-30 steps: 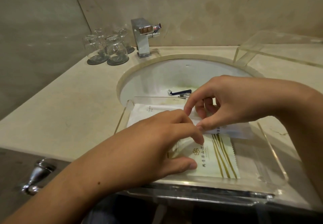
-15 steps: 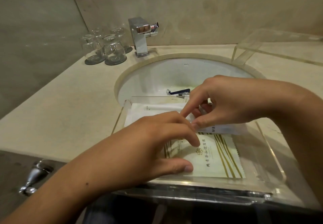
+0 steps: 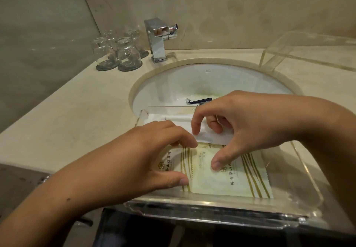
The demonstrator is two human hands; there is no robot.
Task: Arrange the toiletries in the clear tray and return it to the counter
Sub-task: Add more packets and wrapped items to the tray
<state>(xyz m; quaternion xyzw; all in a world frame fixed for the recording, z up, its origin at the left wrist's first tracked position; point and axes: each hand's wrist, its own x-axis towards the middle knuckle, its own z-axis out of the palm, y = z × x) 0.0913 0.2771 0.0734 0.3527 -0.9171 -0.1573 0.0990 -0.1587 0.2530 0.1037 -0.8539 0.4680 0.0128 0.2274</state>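
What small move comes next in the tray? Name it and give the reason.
Probably lay the white packet, pinched in the right hand, flat behind the striped sachets pinned by the left hand. It sits askew in the clear tray; the razor still lies in the sink.

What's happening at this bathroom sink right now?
A person is sorting hotel toiletry packets in a clear acrylic tray at the counter's front edge. The left hand touches a cream sachet with gold stripes, while the right hand pinches a long white packet and rests its thumb on a second gold-striped sachet. A dark blue razor lies in the white sink basin behind.
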